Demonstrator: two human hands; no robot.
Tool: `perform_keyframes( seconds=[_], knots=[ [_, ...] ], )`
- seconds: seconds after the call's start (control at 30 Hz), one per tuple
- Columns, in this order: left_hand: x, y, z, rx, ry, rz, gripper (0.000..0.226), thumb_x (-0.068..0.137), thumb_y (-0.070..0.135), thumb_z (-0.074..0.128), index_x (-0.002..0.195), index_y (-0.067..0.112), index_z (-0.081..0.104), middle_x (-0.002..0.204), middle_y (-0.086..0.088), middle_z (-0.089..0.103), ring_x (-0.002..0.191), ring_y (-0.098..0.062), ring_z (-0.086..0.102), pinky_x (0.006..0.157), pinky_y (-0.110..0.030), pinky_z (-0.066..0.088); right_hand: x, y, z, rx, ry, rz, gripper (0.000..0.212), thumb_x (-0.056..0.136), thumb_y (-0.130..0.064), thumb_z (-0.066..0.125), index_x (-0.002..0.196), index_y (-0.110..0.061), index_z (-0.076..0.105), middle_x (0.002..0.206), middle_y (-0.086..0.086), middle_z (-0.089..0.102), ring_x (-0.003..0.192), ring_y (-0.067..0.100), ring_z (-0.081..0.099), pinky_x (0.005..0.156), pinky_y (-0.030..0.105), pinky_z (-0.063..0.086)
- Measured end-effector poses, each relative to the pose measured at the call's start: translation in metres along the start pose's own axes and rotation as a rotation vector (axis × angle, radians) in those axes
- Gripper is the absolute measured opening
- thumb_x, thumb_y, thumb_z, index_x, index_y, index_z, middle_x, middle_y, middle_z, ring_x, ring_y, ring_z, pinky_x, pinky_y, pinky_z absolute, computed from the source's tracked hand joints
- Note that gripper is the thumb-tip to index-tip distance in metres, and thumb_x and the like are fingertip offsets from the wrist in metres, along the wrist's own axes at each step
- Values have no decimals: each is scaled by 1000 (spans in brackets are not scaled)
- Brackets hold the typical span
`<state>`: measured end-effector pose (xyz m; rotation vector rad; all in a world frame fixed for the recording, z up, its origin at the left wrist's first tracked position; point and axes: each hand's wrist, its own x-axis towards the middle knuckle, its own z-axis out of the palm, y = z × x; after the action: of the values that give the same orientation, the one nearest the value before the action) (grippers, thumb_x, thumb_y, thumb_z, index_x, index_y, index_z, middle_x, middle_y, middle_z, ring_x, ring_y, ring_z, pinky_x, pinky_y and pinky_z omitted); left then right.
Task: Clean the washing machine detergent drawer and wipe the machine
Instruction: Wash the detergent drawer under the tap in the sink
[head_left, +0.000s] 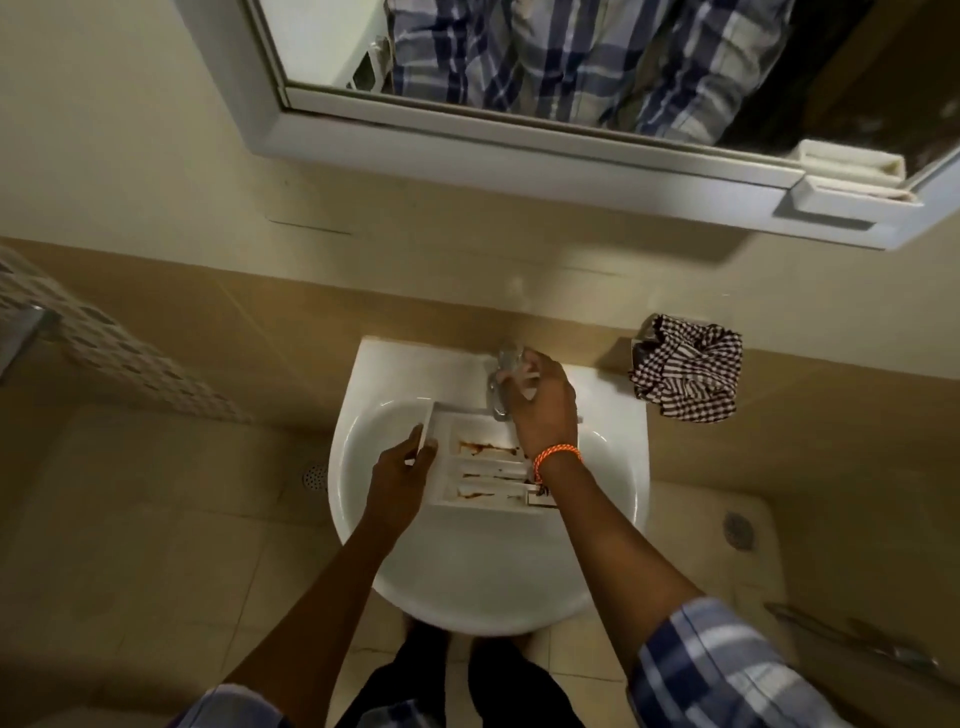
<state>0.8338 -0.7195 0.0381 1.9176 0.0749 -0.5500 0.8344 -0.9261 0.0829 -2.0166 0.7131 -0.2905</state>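
A white detergent drawer (480, 475) lies across the basin of a white sink (467, 571), its compartments streaked with brown residue. My left hand (402, 467) grips the drawer's front panel at its left end. My right hand (540, 400) reaches over the drawer and closes around the handle of the chrome tap (500, 397) at the back of the sink. An orange braided band circles my right wrist. I see no water running.
A checked cloth (685, 371) hangs on a holder on the wall right of the sink. A mirror cabinet (519, 140) juts out overhead. Beige floor tiles with a drain (315, 475) lie to the left, and another drain (738, 530) to the right.
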Motion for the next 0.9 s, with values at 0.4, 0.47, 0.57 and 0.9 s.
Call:
perform_keyframes(
  seconds=[0.4,0.47,0.57,0.9],
  knots=[
    [12,-5,-12,-7,-5,-89,47,104,52,58,140,24,70,123,0,75,115,-24,68,108,-50,53,12,12,10,-83,64,-51,36,92,-32,73,126,-21,66,117,-2,70,107,18,66,95,41,57],
    [13,-6,-12,-34,-10,-100,48,104,54,59,140,25,70,120,2,76,112,-22,69,107,-51,55,14,13,8,-103,43,-58,39,96,-31,68,133,-21,65,124,-1,70,113,18,66,99,43,57],
    [14,-7,-12,-43,-17,-95,49,104,53,59,142,25,68,118,1,76,110,-23,70,102,-50,57,17,15,5,-115,17,-87,41,98,-28,64,138,-22,63,130,0,70,116,18,66,99,44,57],
    [15,-11,-11,-62,-36,-88,50,102,61,58,137,29,71,119,5,77,113,-20,70,106,-50,56,20,22,3,-95,4,-127,40,101,-33,58,139,-23,62,132,-1,69,119,16,65,99,47,58]
  ],
)
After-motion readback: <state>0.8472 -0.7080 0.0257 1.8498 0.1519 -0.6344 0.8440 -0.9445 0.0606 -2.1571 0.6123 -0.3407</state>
